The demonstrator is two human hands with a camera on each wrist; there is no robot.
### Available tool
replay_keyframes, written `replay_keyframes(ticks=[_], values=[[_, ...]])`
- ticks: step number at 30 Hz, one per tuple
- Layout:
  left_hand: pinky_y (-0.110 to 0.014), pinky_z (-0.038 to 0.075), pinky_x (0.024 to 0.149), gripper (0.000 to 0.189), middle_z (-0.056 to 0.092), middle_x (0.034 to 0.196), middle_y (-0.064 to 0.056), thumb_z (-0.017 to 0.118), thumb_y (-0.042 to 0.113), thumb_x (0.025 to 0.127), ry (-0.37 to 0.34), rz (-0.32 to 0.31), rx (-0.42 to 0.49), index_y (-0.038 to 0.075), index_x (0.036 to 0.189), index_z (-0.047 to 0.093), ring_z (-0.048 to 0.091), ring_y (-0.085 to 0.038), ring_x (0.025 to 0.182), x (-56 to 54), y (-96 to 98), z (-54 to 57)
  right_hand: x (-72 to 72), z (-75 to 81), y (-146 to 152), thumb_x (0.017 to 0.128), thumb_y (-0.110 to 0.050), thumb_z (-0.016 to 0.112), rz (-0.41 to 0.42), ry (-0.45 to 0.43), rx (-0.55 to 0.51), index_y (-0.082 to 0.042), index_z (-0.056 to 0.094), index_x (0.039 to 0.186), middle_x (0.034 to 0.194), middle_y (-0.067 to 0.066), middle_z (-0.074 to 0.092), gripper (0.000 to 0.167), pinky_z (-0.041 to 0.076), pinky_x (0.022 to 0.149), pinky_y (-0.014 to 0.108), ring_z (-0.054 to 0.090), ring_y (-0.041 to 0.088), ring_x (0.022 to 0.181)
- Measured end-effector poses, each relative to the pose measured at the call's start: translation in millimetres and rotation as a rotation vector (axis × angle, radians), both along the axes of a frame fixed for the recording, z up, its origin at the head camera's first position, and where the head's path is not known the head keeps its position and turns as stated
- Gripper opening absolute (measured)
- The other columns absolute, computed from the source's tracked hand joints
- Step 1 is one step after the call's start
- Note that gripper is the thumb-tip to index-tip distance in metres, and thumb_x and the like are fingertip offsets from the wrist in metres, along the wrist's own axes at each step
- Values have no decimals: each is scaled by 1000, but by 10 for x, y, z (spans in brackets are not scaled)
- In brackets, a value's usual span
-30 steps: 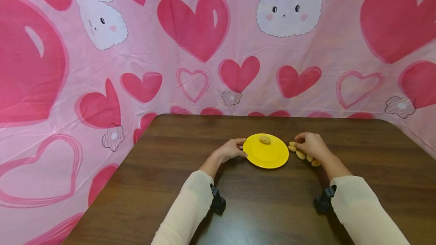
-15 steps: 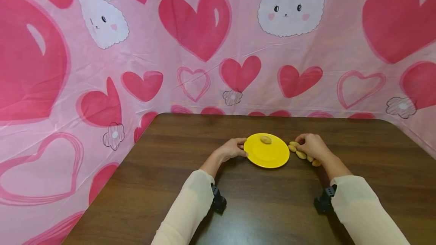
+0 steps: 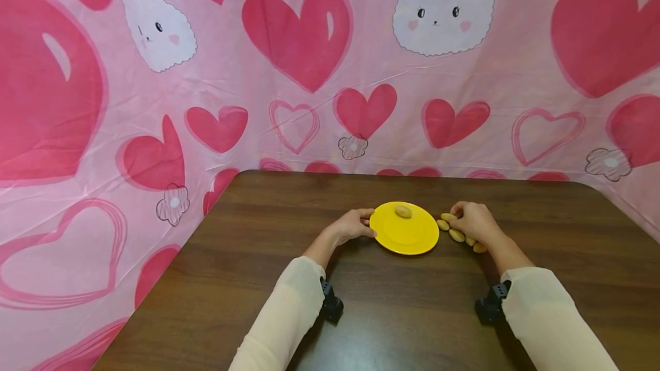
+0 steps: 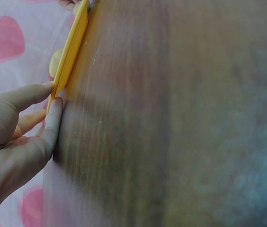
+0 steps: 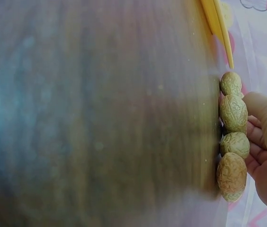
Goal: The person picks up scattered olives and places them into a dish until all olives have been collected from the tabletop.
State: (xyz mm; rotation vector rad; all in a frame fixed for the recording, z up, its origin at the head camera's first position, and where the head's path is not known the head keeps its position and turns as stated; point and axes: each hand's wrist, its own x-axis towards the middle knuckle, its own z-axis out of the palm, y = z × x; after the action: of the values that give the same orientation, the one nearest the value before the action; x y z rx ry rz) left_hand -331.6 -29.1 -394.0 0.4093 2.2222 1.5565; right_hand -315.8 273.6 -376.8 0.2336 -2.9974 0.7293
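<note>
My left hand [image 3: 350, 227] pinches the left rim of a round yellow plate [image 3: 404, 239] between thumb and fingers. In the left wrist view the plate [image 4: 71, 49] appears edge-on, with the thumb at its rim. One wrinkled oval yellow-brown fruit [image 3: 403, 211] lies on the plate's far side. Just right of the plate, my right hand [image 3: 475, 221] pinches a similar fruit [image 3: 447, 217] at its fingertips. Several more wrinkled fruits [image 3: 456, 235] lie in a row beside and partly under that hand. The right wrist view shows this row [image 5: 234, 113] in front of the fingers, hiding the fingertips.
Everything stands on a brown wood-grain table [image 3: 289, 205]. Behind it and on the left hangs a pink cloth [image 3: 289, 73] printed with hearts and rabbits. A small black camera sits on each wrist [image 3: 331, 302].
The fruit at my right fingertips has shifted slightly to the right with that hand. My left hand keeps its hold on the plate, and the view has drifted a little.
</note>
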Motion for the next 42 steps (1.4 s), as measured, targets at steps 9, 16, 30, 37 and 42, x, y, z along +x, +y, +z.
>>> replay_keyframes(ticks=[9,16,30,37,42], values=[[-29,49,84,65,58,113,-12,66,-11,78,4,-5,5,-1,137,42,55,-19,92,-3,3,-6,-32,-20,-21,83,-17,65,-21,24,-33,3,59,98,86,14,60,25,47,71,40,52,25,74],[-29,50,82,66,58,113,-12,66,-12,77,1,3,8,-2,137,40,55,-18,92,-7,7,-6,-29,4,-88,83,-16,66,-50,20,-54,2,59,101,87,14,59,27,45,69,40,52,26,75],[-28,50,83,65,58,112,-12,66,-11,78,0,2,-6,-1,137,41,54,-18,91,6,5,12,-34,30,-235,81,-11,67,-31,56,-58,4,60,100,86,14,59,25,47,75,43,52,27,78],[-28,50,83,65,58,111,-12,65,-12,78,1,0,0,-1,137,41,54,-18,90,14,2,21,-22,22,-334,83,-12,66,-17,65,-67,4,61,99,86,14,59,23,47,75,42,51,27,78],[-29,50,83,65,58,112,-12,65,-13,78,0,-5,3,-1,137,41,55,-18,90,19,0,21,-42,-3,-404,82,-11,67,6,98,-62,4,62,98,84,13,59,22,48,72,40,51,27,76]])
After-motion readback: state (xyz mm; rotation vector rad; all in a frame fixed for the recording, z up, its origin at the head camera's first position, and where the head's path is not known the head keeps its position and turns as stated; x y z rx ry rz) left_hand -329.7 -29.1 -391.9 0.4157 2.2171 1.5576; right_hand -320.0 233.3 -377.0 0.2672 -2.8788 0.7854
